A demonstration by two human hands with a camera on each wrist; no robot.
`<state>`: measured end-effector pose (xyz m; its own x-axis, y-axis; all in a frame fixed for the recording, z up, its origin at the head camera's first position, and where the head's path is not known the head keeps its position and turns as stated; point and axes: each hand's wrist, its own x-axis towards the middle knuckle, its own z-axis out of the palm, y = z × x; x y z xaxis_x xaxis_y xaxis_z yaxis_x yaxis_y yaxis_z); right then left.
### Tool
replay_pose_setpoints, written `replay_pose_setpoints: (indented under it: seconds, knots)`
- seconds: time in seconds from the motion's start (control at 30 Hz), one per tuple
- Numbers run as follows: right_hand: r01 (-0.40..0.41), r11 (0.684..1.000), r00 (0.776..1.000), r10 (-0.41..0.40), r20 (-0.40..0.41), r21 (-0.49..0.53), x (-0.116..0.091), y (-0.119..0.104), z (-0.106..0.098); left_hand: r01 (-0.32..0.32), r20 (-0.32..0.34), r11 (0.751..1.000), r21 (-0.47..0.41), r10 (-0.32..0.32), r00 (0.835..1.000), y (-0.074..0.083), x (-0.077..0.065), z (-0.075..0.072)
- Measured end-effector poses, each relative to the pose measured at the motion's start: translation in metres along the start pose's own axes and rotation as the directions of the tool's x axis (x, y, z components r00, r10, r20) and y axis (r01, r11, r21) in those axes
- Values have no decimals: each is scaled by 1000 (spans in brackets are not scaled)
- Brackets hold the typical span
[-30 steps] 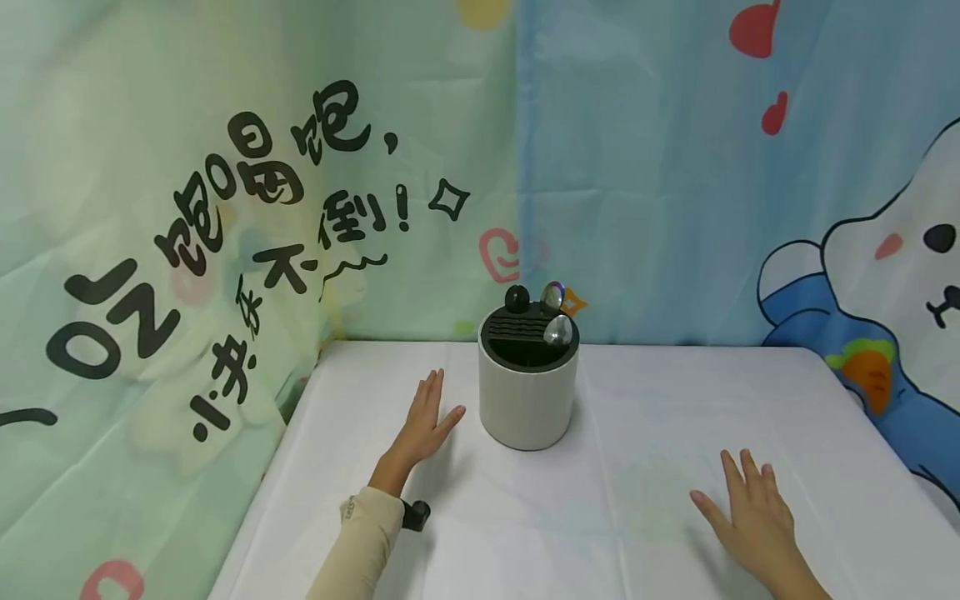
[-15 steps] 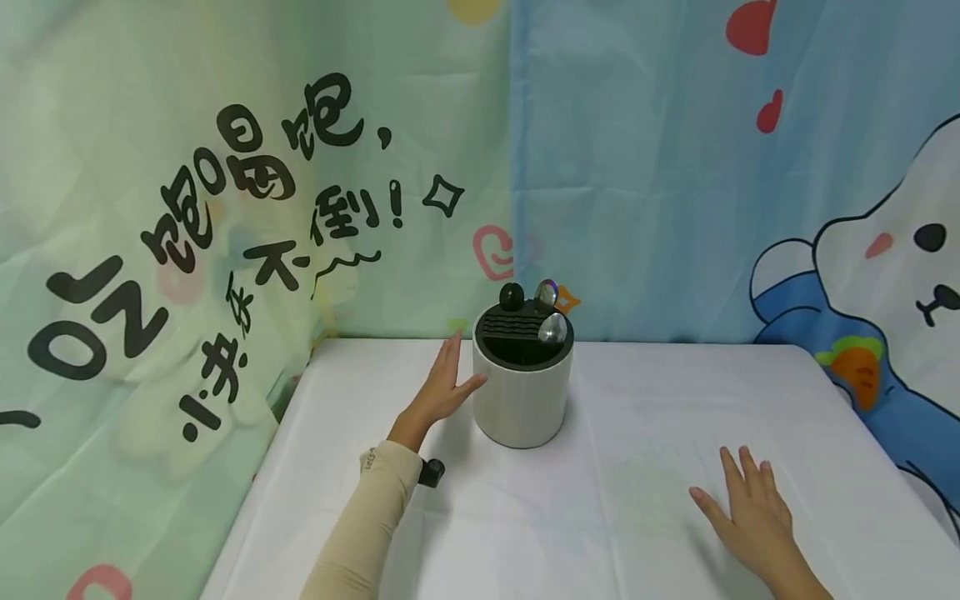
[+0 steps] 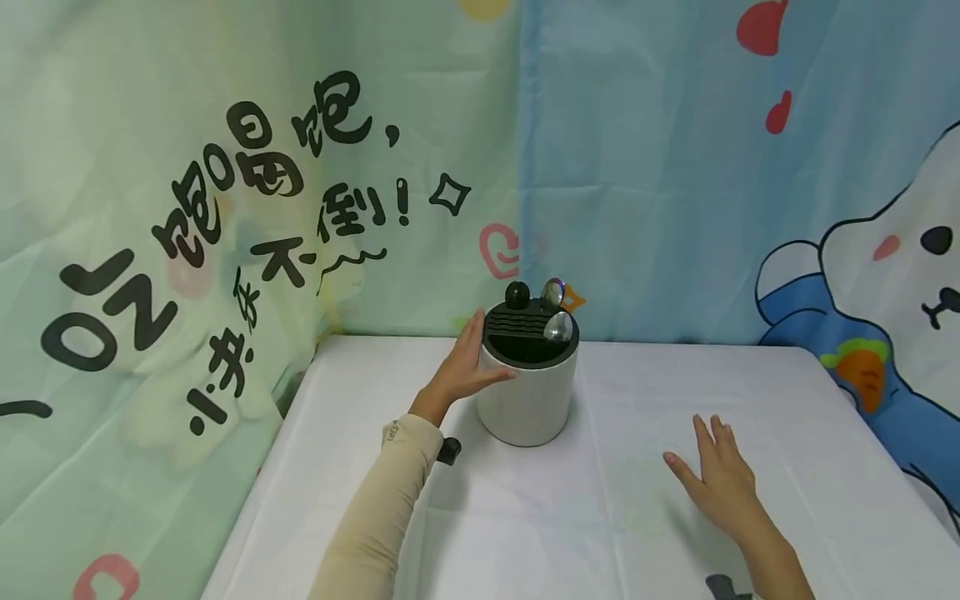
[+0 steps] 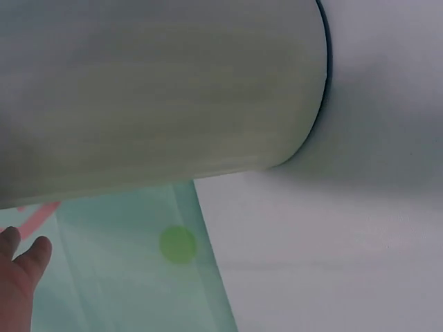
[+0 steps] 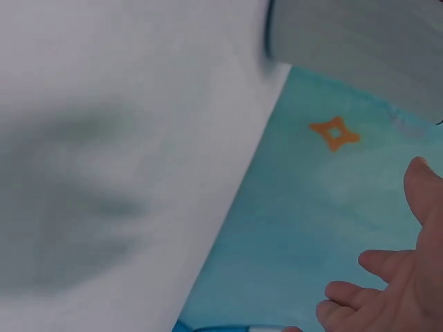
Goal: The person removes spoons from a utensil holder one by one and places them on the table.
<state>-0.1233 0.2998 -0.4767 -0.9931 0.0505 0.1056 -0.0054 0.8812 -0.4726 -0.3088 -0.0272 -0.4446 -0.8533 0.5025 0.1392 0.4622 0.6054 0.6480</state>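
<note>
A white cylindrical utensil holder (image 3: 525, 410) with a black slotted top (image 3: 517, 329) stands upright near the back of the table. Out of its top rise a silver spoon (image 3: 558, 327), a second shiny rounded piece (image 3: 552, 292) and a black rounded end (image 3: 517, 295). My left hand (image 3: 457, 372) is at the holder's left side, fingers straight, thumb spread across its front; whether it touches cannot be told. Large in the left wrist view is the holder's wall (image 4: 166, 90), with fingertips (image 4: 34, 259) below. My right hand (image 3: 720, 483) hovers right of the holder, fingers spread, holding nothing.
A white cloth (image 3: 540, 525) covers the table. Behind it hang a green curtain (image 3: 420, 275) with black lettering and a blue curtain (image 3: 645, 250) with a printed cartoon animal. The table's back edge lies just beyond the holder.
My left hand has moved right and away from me, from apart to right beside the holder. My right hand has shifted slightly forward and left. The holder stays put.
</note>
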Motion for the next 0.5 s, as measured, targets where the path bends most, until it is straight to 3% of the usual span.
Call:
replay_pose_setpoints:
  seconds: [0.13, 0.5]
  knots:
    - [20, 998, 1000, -21, 12, 56, 22, -16, 1, 30, 7, 1000, 9, -30, 1000, -1, 2, 2]
    - [19, 981, 996, -36, 86, 192, 81, -51, -14, 20, 10, 995, -101, -19, 1000, 2, 2, 2]
